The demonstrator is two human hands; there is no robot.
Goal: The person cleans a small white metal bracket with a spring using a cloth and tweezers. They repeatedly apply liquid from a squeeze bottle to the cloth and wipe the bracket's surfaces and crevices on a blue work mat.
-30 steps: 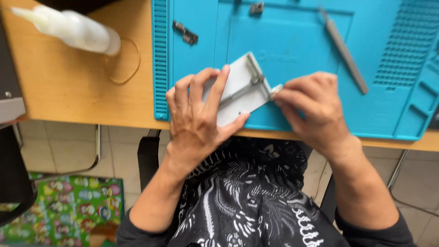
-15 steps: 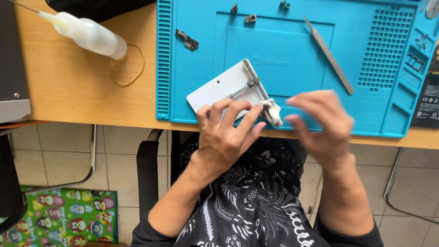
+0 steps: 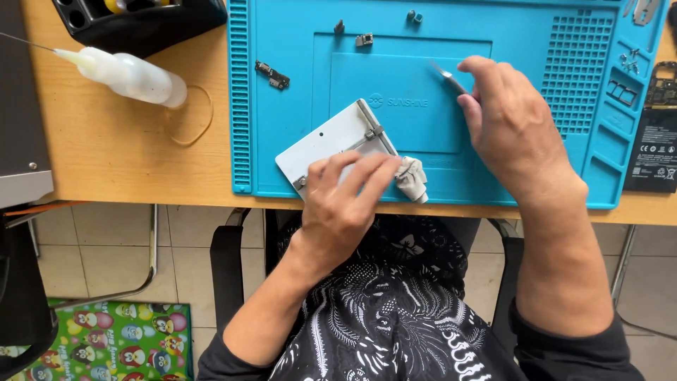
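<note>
My left hand [image 3: 345, 201] rests its fingers on a white metal holder plate [image 3: 331, 141] that lies tilted at the near edge of the blue work mat [image 3: 536, 42]. A crumpled white wipe [image 3: 412, 180] lies just right of that hand. My right hand [image 3: 511, 127] is over the mat's middle, its fingers closed on a thin grey metal tool [image 3: 444, 74] whose tip sticks out to the upper left.
A clear squeeze bottle [image 3: 130, 74] with a needle tip and a rubber band [image 3: 190, 116] lie on the wooden table at left. Small parts [image 3: 271, 74] sit on the mat. A black phone battery [image 3: 652, 152] lies at right, a black tray [image 3: 141, 21] top left.
My right hand left the wipe beside the plate, moved up and right across the mat and took hold of the grey tool. My left hand stayed on the plate.
</note>
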